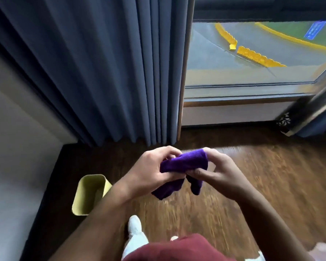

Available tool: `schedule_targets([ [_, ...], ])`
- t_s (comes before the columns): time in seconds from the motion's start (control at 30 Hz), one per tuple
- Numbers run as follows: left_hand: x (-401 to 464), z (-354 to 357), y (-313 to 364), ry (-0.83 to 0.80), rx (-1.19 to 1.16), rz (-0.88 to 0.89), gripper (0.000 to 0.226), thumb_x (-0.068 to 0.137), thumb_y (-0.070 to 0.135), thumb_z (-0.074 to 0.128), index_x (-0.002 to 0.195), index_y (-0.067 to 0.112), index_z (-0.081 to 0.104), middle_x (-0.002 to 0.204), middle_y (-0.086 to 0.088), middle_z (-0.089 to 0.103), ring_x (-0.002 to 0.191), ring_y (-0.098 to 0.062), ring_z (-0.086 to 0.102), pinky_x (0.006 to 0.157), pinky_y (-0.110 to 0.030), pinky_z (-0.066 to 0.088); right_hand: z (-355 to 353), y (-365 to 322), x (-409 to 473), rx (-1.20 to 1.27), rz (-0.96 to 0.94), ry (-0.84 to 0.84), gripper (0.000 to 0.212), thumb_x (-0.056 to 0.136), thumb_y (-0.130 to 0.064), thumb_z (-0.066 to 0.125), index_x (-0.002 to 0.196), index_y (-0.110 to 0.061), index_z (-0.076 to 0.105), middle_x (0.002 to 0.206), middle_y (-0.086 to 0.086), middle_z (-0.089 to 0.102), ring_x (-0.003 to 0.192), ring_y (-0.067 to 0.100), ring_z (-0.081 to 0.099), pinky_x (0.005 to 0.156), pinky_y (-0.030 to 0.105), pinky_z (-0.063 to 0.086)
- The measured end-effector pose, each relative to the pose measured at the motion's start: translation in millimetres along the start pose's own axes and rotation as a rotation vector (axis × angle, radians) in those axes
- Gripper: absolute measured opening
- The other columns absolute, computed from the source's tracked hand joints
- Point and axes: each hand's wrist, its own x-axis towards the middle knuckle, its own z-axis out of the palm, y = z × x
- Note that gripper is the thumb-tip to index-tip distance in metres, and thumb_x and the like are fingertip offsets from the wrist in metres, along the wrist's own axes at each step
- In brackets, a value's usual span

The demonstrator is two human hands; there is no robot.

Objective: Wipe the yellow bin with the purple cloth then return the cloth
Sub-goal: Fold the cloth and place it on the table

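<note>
The purple cloth [183,163] is bunched up between both hands in mid-air, above the wooden floor. My left hand [151,171] grips its left part, and my right hand [219,171] pinches its right end, with loose folds hanging below. The yellow bin [83,202] stands upright and open on the floor at the lower left, beside the white wall; my left forearm covers its right edge. Both hands are to the right of the bin and higher than it.
Dark blue curtains [102,72] hang behind the bin down to the floor. A window [252,53] with a low sill lies ahead on the right. A white wall [17,147] borders the left. My white shoe [135,226] is on the floor [252,185] near the bin.
</note>
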Motion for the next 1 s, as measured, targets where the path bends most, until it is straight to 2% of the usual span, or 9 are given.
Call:
schedule_targets([
  [0.07, -20, 11, -4, 0.059, 0.104, -0.056, 0.041, 0.078, 0.031, 0.086, 0.115, 0.027, 0.068, 0.101, 0.008, 0.073, 0.094, -0.012, 0.070, 0.083, -0.035, 0.057, 0, 2, -2, 0.013, -0.035, -0.029, 0.024, 0.079, -0.033, 0.079, 0.102, -0.041, 0.076, 0.108, -0.020, 0.072, 0.111, 0.008, 0.065, 0.094, 0.024, 0.050],
  [0.17, -62, 30, -16, 0.193, 0.258, -0.227, 0.025, 0.078, 0.037, 0.075, 0.096, 0.021, 0.070, 0.088, 0.006, 0.068, 0.083, -0.013, 0.063, 0.077, -0.042, 0.052, 6, 3, -4, 0.136, -0.059, -0.096, 0.024, 0.081, -0.035, 0.079, 0.105, -0.037, 0.075, 0.115, -0.020, 0.072, 0.114, 0.006, 0.067, 0.096, 0.026, 0.053],
  [0.3, -128, 49, -16, 0.403, -0.014, -0.404, 0.011, 0.085, 0.025, 0.072, 0.094, 0.017, 0.069, 0.085, -0.001, 0.070, 0.080, -0.016, 0.065, 0.073, -0.037, 0.054, 22, -9, -8, 0.282, -0.131, -0.253, 0.014, 0.089, -0.014, 0.073, 0.103, -0.017, 0.073, 0.088, 0.001, 0.073, 0.081, 0.007, 0.067, 0.073, 0.023, 0.054],
  [0.4, -173, 53, -9, 0.632, -0.175, -0.435, 0.020, 0.084, 0.020, 0.074, 0.102, 0.013, 0.071, 0.092, -0.011, 0.073, 0.083, -0.021, 0.069, 0.075, -0.034, 0.055, 45, -15, -13, 0.312, -0.155, -0.347, 0.017, 0.094, -0.008, 0.068, 0.106, -0.019, 0.072, 0.091, -0.003, 0.075, 0.086, 0.008, 0.069, 0.077, 0.024, 0.056],
  [0.5, -219, 56, -8, 0.849, -0.251, -0.453, 0.026, 0.080, 0.026, 0.077, 0.104, 0.016, 0.071, 0.095, -0.003, 0.075, 0.086, -0.008, 0.069, 0.074, -0.023, 0.056, 76, -21, -17, 0.314, -0.152, -0.392, 0.015, 0.094, -0.015, 0.069, 0.107, -0.021, 0.072, 0.096, -0.003, 0.076, 0.091, 0.011, 0.070, 0.082, 0.034, 0.058],
  [0.63, -289, 62, -9, 1.072, -0.339, -0.470, 0.026, 0.079, 0.028, 0.078, 0.104, 0.027, 0.070, 0.096, 0.004, 0.074, 0.090, -0.009, 0.069, 0.076, -0.023, 0.056, 128, -40, -23, 0.306, -0.125, -0.496, 0.011, 0.089, -0.027, 0.075, 0.099, -0.028, 0.072, 0.089, -0.006, 0.075, 0.084, 0.009, 0.067, 0.077, 0.036, 0.056],
  [0.8, -383, 77, -4, 1.407, -0.501, -0.462, 0.033, 0.073, 0.038, 0.083, 0.105, 0.032, 0.075, 0.108, 0.002, 0.076, 0.105, -0.014, 0.069, 0.089, -0.029, 0.054, 207, -71, -48, 0.387, 0.063, -0.849, 0.029, 0.083, -0.026, 0.081, 0.109, -0.016, 0.073, 0.100, 0.007, 0.080, 0.092, 0.019, 0.075, 0.078, 0.032, 0.061],
  [0.9, -444, 88, -7, 1.461, -0.507, -0.505, 0.038, 0.079, 0.036, 0.079, 0.115, 0.025, 0.075, 0.120, -0.006, 0.075, 0.118, -0.023, 0.067, 0.101, -0.038, 0.050, 261, -83, -71, 0.328, 0.115, -1.028, 0.029, 0.078, -0.020, 0.085, 0.105, -0.013, 0.074, 0.098, 0.010, 0.080, 0.089, 0.022, 0.076, 0.078, 0.035, 0.060],
  [1.0, -499, 90, -8, 1.396, -0.443, -0.598, 0.038, 0.084, 0.030, 0.074, 0.121, 0.021, 0.073, 0.121, -0.001, 0.075, 0.119, -0.015, 0.068, 0.103, -0.028, 0.050, 317, -91, -91, 0.234, 0.082, -1.075, 0.027, 0.076, -0.017, 0.085, 0.097, -0.008, 0.071, 0.088, 0.010, 0.075, 0.081, 0.022, 0.070, 0.072, 0.037, 0.055],
])
